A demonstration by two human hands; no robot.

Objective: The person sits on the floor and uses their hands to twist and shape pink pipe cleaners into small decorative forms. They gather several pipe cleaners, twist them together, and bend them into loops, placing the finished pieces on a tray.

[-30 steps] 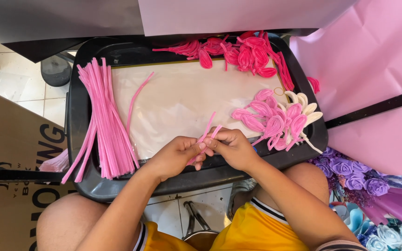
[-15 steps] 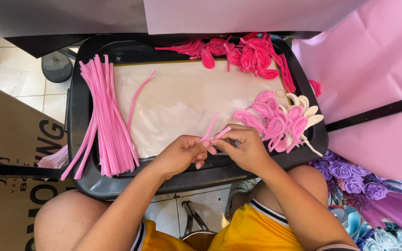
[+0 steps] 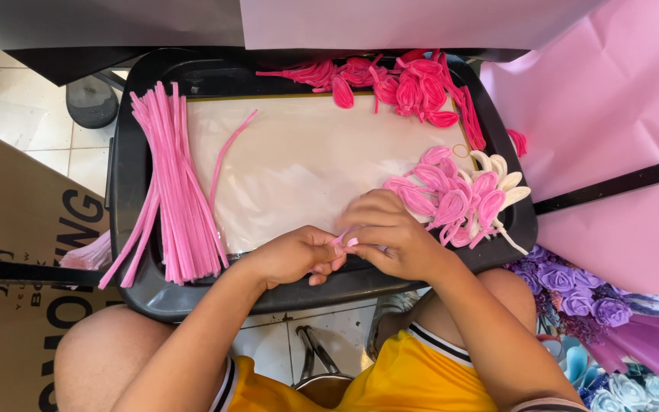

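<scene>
Black tray point(image 3: 127, 229): bundle of straight pink pipe cleaners point(image 3: 173, 183) along left edge, hot-pink petal loops point(image 3: 398, 80) at far edge. Purple fabric roses point(image 3: 573, 290) off right corner; brown cardboard box point(image 3: 17, 229) left.

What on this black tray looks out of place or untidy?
One single light pink pipe cleaner lies alone on the pale sheet, curved and apart from the straight bundle of pink pipe cleaners. That bundle's lower ends fan out over the black plastic tray's rim. Nothing looks damaged.
</scene>
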